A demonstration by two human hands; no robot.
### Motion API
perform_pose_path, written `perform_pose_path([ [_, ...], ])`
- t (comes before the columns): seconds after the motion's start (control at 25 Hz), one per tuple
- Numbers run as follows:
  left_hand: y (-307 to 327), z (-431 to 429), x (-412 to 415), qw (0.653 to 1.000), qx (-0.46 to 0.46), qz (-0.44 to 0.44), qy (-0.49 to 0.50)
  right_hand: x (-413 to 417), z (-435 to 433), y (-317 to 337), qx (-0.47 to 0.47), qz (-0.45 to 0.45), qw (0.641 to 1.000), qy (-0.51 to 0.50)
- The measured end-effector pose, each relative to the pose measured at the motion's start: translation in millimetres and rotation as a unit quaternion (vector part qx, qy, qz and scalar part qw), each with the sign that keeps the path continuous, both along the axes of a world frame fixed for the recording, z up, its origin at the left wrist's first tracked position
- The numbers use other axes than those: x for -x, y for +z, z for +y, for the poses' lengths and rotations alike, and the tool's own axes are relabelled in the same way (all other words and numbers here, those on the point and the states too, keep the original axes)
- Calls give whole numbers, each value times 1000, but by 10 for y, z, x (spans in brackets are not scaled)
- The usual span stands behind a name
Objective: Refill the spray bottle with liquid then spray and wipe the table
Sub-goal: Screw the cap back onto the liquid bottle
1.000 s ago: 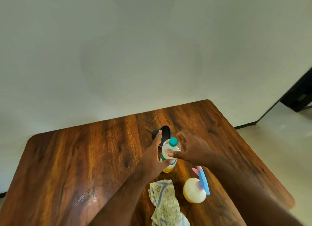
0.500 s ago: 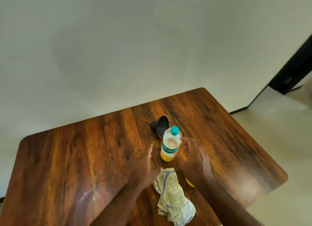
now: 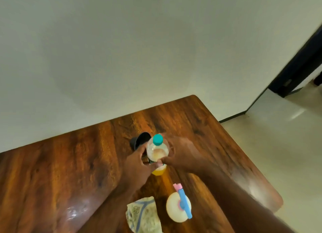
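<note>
A clear plastic bottle (image 3: 157,150) with a teal cap and yellow liquid at its bottom stands upright on the wooden table (image 3: 73,163). My left hand (image 3: 137,164) wraps its left side and my right hand (image 3: 183,156) presses its right side; both hold it. Nearer me stands the round cream spray bottle (image 3: 176,209) with a blue and pink trigger head, untouched. A patterned cloth (image 3: 143,215) lies crumpled to its left, by my left forearm. A black funnel (image 3: 141,139) lies on its side just behind the bottle.
A pale wall runs along the table's far edge. The table's right edge drops to a light tiled floor (image 3: 271,145), with a dark door frame (image 3: 299,62) at the far right. A glossy smear (image 3: 73,213) shows on the wood at the near left.
Both hands have come back up from near the cloth and closed around the plastic bottle. The camera has shifted, and the spray bottle shows again.
</note>
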State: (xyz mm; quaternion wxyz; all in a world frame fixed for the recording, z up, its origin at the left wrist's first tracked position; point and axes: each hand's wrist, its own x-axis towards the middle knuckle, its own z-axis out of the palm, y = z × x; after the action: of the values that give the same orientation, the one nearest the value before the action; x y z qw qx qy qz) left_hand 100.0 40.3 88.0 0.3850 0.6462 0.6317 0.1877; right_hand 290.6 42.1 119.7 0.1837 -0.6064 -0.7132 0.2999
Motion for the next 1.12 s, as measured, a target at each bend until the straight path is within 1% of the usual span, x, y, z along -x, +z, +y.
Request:
perform_pose_path([
  [0.08,59,467,-492,999,5,-47,-18,-540,384,68,-7,41,999,-33],
  [0.16,205,774,-645,994,-16,-97,-48,-727,612,232,-28,73,995,-62],
  [0.24,202,1209,-969,992,-32,-105,-58,-1045,1011,221,-26,85,992,-85],
  [0.32,136,1610,-1294,990,-63,-107,-62,-1350,1389,132,-27,88,990,-106],
  [0.4,67,2000,-1575,991,-81,-86,-61,-1573,1763,77,-28,91,989,-109],
  [0.6,-209,2790,-2072,994,-81,-38,-60,-1908,2542,-188,-11,89,989,-114],
  [0.8,-411,3153,-2283,994,-99,-6,-50,-2082,2948,-458,-10,117,985,-124],
  [0.96,-435,3287,-2272,994,-95,2,-59,-2090,3055,-536,-10,126,983,-130],
  [1.04,-365,3177,-2234,996,-68,9,-52,-2071,2976,-496,-8,127,981,-147],
  [1.12,-238,2886,-2069,998,-46,-14,-37,-2052,2700,-419,-23,149,973,-174],
])
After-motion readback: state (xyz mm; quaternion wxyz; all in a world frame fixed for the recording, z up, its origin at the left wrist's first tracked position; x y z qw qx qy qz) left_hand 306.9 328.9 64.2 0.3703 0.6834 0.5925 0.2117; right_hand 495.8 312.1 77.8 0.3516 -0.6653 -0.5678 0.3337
